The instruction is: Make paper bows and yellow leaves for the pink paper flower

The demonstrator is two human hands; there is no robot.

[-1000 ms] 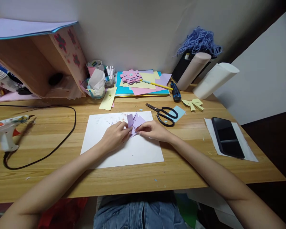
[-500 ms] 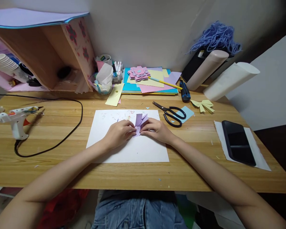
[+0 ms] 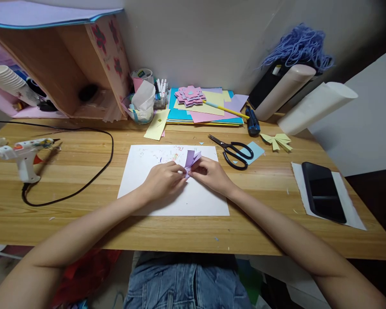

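My left hand point(image 3: 163, 180) and right hand point(image 3: 215, 177) pinch the purple paper point(image 3: 189, 159) at frame centre, over the white sheet point(image 3: 199, 203), partly hiding both; scissors point(image 3: 224, 144) lie by the sheet's upper right corner, across blue paper point(image 3: 258, 151); glue gun point(image 3: 26, 164) far left, phone point(image 3: 323, 192) right, box point(image 3: 111, 56) upper left.

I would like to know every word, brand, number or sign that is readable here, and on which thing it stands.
No text can be read with certainty.
Tape roll: printing shows, too small and blurred to read.
Purple paper: no writing visible.
White sheet: coloured specks, no legible letters.
Black device: dark screen, nothing readable.
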